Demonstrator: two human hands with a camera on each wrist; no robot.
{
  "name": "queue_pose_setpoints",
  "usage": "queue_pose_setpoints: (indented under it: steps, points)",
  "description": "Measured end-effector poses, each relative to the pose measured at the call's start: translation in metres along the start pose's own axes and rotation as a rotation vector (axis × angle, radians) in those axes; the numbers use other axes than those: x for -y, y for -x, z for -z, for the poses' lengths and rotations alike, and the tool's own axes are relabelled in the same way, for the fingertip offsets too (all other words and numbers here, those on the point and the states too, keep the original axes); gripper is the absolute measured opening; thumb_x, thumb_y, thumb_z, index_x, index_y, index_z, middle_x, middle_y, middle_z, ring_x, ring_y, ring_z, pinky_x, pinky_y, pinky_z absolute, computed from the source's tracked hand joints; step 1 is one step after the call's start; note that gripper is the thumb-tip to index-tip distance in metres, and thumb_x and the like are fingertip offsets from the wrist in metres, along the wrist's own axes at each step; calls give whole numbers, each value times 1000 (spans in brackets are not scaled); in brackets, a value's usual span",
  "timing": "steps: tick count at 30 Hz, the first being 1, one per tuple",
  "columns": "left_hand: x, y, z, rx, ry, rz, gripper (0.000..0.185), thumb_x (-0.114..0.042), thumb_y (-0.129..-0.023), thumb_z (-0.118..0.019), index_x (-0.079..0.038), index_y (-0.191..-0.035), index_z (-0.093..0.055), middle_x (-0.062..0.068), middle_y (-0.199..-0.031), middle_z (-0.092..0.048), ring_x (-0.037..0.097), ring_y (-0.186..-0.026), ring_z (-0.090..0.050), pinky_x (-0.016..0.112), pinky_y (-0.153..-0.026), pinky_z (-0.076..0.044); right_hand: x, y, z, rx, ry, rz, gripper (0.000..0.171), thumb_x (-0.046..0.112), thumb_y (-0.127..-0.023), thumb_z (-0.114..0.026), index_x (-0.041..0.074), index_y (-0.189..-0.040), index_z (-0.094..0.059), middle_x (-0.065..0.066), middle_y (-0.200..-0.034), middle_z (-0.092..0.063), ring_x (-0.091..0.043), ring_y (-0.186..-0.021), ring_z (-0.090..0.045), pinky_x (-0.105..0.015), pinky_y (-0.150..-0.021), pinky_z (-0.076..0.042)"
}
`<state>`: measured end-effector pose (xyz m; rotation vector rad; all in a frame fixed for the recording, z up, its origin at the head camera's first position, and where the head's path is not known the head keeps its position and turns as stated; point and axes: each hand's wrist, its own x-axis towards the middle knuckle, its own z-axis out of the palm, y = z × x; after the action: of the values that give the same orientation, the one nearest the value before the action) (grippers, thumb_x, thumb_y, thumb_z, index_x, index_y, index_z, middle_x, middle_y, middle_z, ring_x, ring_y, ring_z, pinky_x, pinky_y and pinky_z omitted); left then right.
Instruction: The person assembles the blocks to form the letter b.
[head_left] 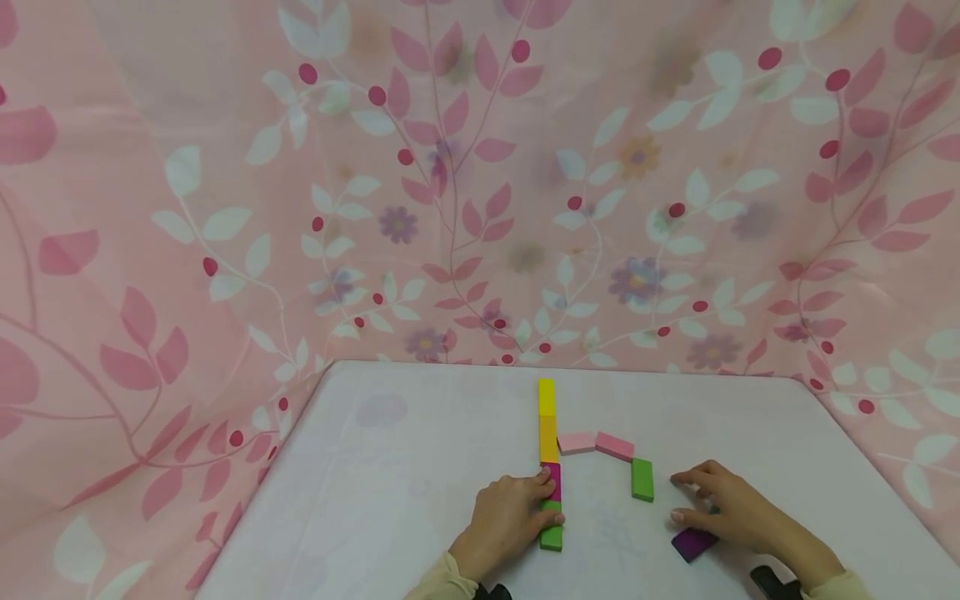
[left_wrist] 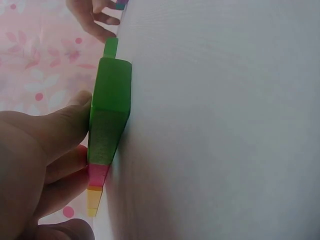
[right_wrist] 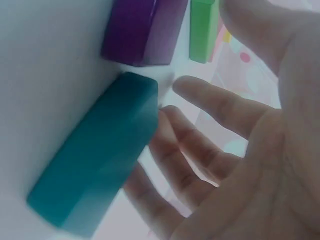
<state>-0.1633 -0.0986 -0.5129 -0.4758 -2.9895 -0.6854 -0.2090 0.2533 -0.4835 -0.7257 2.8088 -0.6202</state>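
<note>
My left hand (head_left: 506, 517) rests its thumb on a green block (head_left: 551, 540) and its fingers on a magenta block (head_left: 556, 483). These two lie end to end with an orange-yellow block (head_left: 548, 439) and a yellow block (head_left: 547, 397) in a straight row. The left wrist view shows the green block (left_wrist: 111, 85) close up, under the thumb. My right hand (head_left: 738, 508) has spread, relaxed fingers beside a teal block (right_wrist: 100, 150), mostly hidden in the head view. A purple block (head_left: 693, 543) lies by its thumb; the hand grips nothing.
A light pink block (head_left: 577, 442), a darker pink block (head_left: 615, 447) and another green block (head_left: 642, 480) curve rightward from the row. All lie on a white-covered table (head_left: 420, 467). A pink floral cloth (head_left: 480, 208) hangs behind it.
</note>
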Motion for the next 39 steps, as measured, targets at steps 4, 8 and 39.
queue_pose_setpoints:
  steps: [4,8,39]
  points:
    - [0,1,-1,6,3,10,52,-55,-81,-74,-31,-126,-68,-14,-128,-65,24,-106,-69,27,-63,-50,-2,12,1,39,-5,-21,62,55,-83,-72,12,-127,-64,-10,-119,-57,-22,-99,-59,-47,-81,-55]
    - [1,3,-2,4,8,12,53,-56,-80,-74,-31,-127,-67,-14,-128,-65,23,-108,-68,27,-64,-51,-5,23,-2,29,1,-58,64,56,-79,-75,16,-127,-64,-10,-119,-58,-23,-103,-58,-55,-86,-53]
    - [0,0,-1,-27,10,-12,53,-52,-80,-77,-29,-126,-68,-13,-128,-65,22,-105,-69,26,-63,-49,15,26,-22,-206,147,-52,32,41,-74,-84,27,-101,-74,22,-88,-60,-8,-86,-47,-28,-74,-48]
